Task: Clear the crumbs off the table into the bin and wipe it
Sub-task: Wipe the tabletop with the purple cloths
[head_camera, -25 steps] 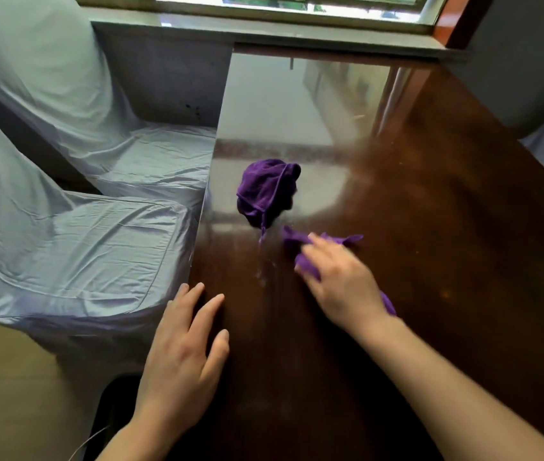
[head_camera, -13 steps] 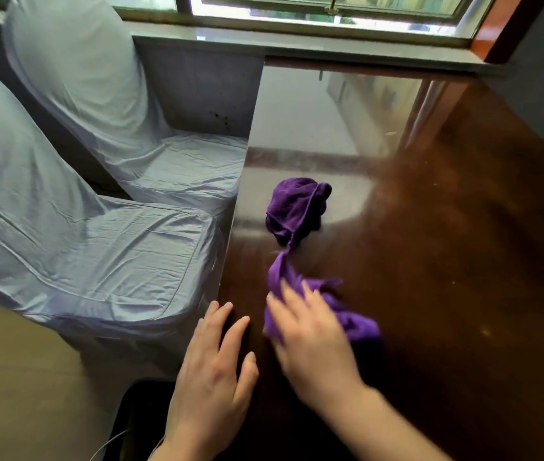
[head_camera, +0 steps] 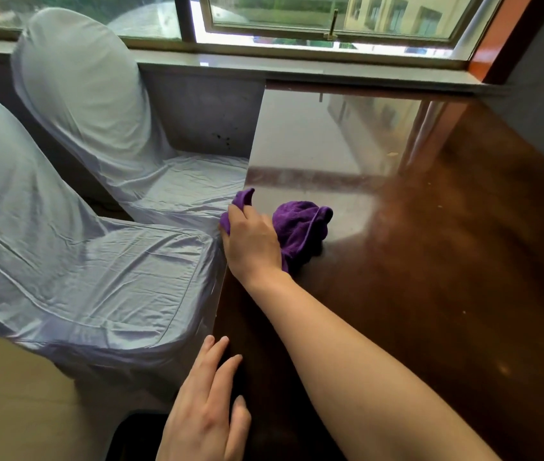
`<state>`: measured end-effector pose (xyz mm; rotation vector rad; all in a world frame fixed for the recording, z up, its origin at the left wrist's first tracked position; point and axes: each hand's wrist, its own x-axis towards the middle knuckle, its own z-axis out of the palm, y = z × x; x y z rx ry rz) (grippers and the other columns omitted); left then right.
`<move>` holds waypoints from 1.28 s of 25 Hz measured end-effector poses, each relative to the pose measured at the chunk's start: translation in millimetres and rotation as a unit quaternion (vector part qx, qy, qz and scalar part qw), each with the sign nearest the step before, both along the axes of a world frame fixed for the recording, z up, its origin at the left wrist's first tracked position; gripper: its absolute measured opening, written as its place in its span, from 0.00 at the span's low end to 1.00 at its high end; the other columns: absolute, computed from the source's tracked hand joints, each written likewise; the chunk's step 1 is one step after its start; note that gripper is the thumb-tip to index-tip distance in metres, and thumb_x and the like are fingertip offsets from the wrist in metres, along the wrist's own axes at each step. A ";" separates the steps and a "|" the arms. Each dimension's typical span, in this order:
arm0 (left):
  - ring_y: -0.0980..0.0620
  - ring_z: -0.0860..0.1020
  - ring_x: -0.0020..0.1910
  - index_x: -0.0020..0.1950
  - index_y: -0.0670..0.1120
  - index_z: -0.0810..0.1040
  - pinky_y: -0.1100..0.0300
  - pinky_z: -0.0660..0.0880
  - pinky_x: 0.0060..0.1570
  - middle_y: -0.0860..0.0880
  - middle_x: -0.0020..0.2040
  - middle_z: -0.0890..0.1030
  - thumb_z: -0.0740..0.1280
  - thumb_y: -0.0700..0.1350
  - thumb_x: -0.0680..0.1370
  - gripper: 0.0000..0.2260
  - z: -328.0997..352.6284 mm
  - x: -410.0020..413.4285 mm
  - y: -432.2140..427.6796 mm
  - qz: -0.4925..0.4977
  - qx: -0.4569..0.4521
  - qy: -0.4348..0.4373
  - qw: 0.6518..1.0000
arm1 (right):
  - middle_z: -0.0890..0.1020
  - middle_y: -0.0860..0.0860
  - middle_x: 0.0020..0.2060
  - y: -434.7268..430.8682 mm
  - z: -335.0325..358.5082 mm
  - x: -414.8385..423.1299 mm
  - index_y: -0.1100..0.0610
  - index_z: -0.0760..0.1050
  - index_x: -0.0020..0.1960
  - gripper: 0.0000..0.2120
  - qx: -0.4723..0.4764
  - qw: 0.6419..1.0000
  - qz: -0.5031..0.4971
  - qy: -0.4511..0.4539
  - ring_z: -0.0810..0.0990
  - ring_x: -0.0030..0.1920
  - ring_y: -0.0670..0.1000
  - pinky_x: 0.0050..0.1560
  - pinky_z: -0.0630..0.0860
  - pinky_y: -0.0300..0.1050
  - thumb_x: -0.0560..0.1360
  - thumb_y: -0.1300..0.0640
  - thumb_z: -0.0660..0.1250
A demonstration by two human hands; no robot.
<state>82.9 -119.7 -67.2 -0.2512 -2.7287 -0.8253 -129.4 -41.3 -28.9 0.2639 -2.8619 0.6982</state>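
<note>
A dark, glossy table [head_camera: 430,294] is seen from above, its far end set against a window sill [head_camera: 297,69] and its left edge flanked by two covered chairs [head_camera: 81,261]. At the bottom of the frame a dark shape, judged to be the bin [head_camera: 134,440], is glimpsed below the table's near left corner, mostly hidden.

The right hand [head_camera: 252,242] is reached across to the table's left edge, its fingers curled over and closed on one end of a purple cloth [head_camera: 300,227]. The rest of the cloth is bunched in a heap on the table, just beside the hand. The left hand [head_camera: 205,400] is laid flat at the near left edge, fingers spread and holding nothing, above the bin.

A few pale specks, possibly crumbs [head_camera: 392,154], are visible far out on the right half of the table; none can be made out near the cloth.

The risk is judged to lie at the edge. If the cloth is swept outward here, crumbs could be pushed onto the chair seat instead of into the bin, which sits well nearer the person. The trailing heap could also scatter crumbs rather than gather them.
</note>
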 end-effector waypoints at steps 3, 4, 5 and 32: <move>0.49 0.68 0.70 0.55 0.41 0.81 0.59 0.67 0.64 0.44 0.66 0.76 0.58 0.47 0.69 0.21 0.0 -1.2 0.6 0.003 0.008 0.010 1.000 | 0.74 0.58 0.64 2.7 -12.1 -12.4 0.58 0.70 0.67 0.21 0.074 0.997 0.028 -0.005 0.70 0.61 0.63 0.62 0.69 0.56 0.80 0.45 0.59; 0.48 0.69 0.70 0.55 0.41 0.81 0.60 0.67 0.63 0.43 0.66 0.76 0.58 0.47 0.69 0.20 -0.4 -1.5 0.3 0.003 0.004 0.011 1.000 | 0.75 0.58 0.63 7.7 -16.8 -10.7 0.58 0.70 0.66 0.22 0.114 0.992 0.045 -0.001 0.70 0.61 0.63 0.60 0.70 0.57 0.80 0.44 0.58; 0.46 0.70 0.69 0.55 0.41 0.81 0.60 0.67 0.63 0.43 0.66 0.77 0.58 0.47 0.69 0.20 -1.3 -2.0 0.0 0.004 -0.003 0.010 1.000 | 0.76 0.58 0.62 14.2 -20.6 -8.6 0.57 0.72 0.63 0.21 0.147 0.988 0.050 0.006 0.71 0.60 0.63 0.58 0.71 0.56 0.80 0.44 0.58; 0.35 0.68 0.69 0.67 0.40 0.74 0.50 0.56 0.68 0.38 0.70 0.72 0.59 0.53 0.70 0.30 -0.5 -0.7 4.6 -0.005 -0.155 -0.067 0.986 | 0.81 0.55 0.51 58.0 -30.6 68.2 0.54 0.76 0.57 0.14 0.173 0.982 -0.022 0.074 0.76 0.47 0.61 0.41 0.73 0.53 0.77 0.47 0.61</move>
